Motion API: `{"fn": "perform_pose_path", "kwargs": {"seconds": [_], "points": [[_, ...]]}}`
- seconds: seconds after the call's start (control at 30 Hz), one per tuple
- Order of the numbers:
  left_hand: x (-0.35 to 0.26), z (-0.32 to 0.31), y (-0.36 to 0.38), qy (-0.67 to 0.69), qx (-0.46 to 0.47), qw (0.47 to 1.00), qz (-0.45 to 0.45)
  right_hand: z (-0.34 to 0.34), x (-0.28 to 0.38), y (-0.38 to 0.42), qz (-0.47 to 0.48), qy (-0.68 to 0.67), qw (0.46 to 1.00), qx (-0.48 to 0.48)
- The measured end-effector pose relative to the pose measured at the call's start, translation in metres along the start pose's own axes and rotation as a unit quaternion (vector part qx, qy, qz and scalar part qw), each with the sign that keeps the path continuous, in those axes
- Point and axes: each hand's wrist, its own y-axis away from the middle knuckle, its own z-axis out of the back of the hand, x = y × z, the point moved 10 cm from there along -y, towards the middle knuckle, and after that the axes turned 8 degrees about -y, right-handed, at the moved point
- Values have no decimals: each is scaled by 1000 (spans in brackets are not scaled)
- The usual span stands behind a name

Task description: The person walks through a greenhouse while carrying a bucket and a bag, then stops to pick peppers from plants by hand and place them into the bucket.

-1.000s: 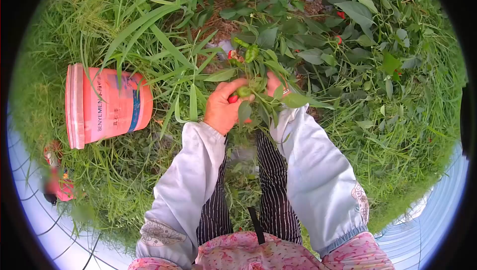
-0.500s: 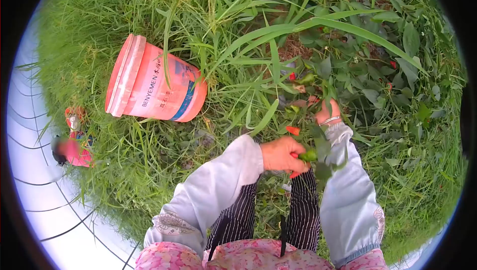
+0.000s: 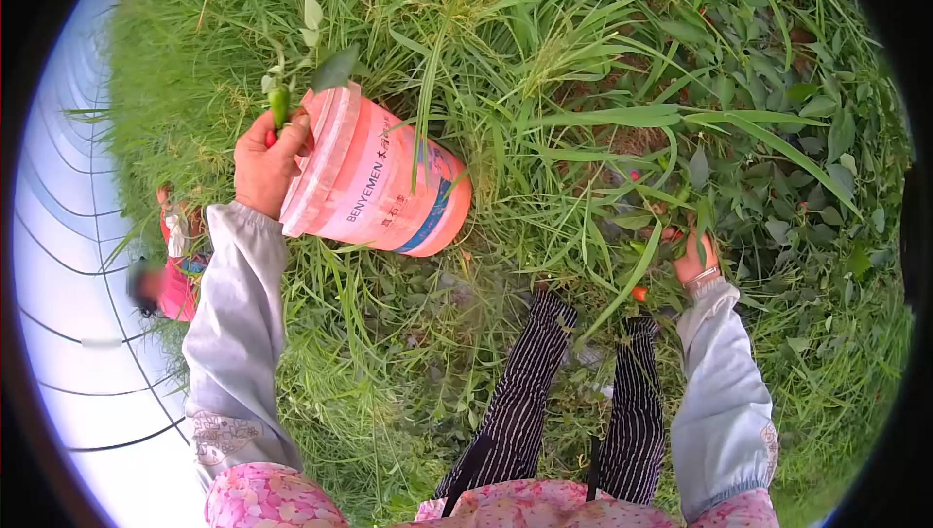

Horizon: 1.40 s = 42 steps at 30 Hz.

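Note:
My left hand (image 3: 267,168) is closed on peppers at the mouth of a pink bucket (image 3: 384,173). A green pepper (image 3: 280,108) sticks up between its fingers, with a bit of red beside it and leaves above. The bucket is tilted in the grass, its opening to the left and hidden from me. On the right, my right hand (image 3: 694,261) is closed at a pepper plant (image 3: 702,215). Foliage partly covers its fingers. An orange-red pepper (image 3: 639,293) hangs low, left of that hand.
Tall grass (image 3: 505,52) surrounds the plants and bucket. More pepper foliage (image 3: 816,139) spreads at the right. Another person (image 3: 177,285) in pink is at the far left, by a pale ribbed wall (image 3: 78,334). My striped trouser legs (image 3: 515,392) are below.
My left hand has swung from beside the right hand up and left to the bucket's mouth, carrying the peppers. The right hand stays at the plant. The whole view has shifted.

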Motion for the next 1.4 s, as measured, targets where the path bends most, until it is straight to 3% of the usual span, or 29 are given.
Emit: {"fn": "perform_pose_path", "kwargs": {"seconds": [0.03, 0.07, 0.13, 0.2, 0.23, 0.27, 0.3, 0.33, 0.4, 0.47, 0.57, 0.67, 0.73, 0.8, 0.87, 0.97, 1.07, 1.1, 1.17, 1.2, 1.3, 1.4], "points": [[-9, -27, 10, 29, 54, 998, -29, -3, 23, 1, 75, 189, 979, 22], [-12, -54, 21, 39, 89, 995, -10, -8, 13, 5, 155, 293, 943, -7], [-13, -107, 45, 77, 151, 985, 26, -8, -16, -2, -87, 92, 990, 54], [3, -151, 64, 132, 203, 967, 74, 7, -75, -8, -69, -160, 974, -141], [6, -168, 72, 119, 216, 968, 52, 10, -58, -17, -72, 114, 987, -85], [10, -182, 79, 104, 226, 968, 30, 11, -43, -10, -289, -3, 956, -37], [11, -193, 87, 89, 234, 968, 7, 24, -18, -14, -168, 77, 977, -105], [-2, -190, 96, -22, 178, 981, -76, 30, 11, -8, -41, 155, 973, -167], [-18, -199, 119, -138, 163, 961, -173, 25, 62, 9, -125, -166, 961, -180], [-30, -210, 136, -220, 168, 935, -222, -6, 94, 28, -209, -341, 912, -92], [-38, -226, 153, -240, 203, 910, -269, -34, 144, 25, -143, -357, 923, -25], [-46, -236, 165, -320, 213, 869, -311, -55, 179, 1, -28, -145, 986, 79], [-53, -242, 171, -354, 213, 845, -339, -82, 198, -5, 80, 68, 982, 157], [-60, -248, 174, -367, 205, 833, -359, -101, 181, -5, 11, 54, 968, 247], [-63, -249, 171, -360, 224, 832, -357, -106, 180, -1, -18, 50, 952, 302], [-60, -256, 173, -366, 244, 824, -356, -104, 174, 2, -24, 25, 956, 291], [-60, -256, 170, -327, 250, 856, -313, -99, 163, 3, -1, -63, 980, 191], [-60, -255, 168, -304, 252, 871, -291, -102, 151, 9, -48, -142, 973, 176], [-43, -258, 169, -250, 317, 893, -198, -115, 129, 22, -136, -296, 935, 140], [-34, -259, 173, -222, 348, 898, -150, -121, 114, 26, -154, -340, 925, 69], [6, -262, 227, -108, 514, 851, 14, -94, 49, 33, -316, -421, 848, -71], [-6, -241, 220, -131, 350, 925, -62, -98, 50, 27, -254, -300, 920, -6]]}}
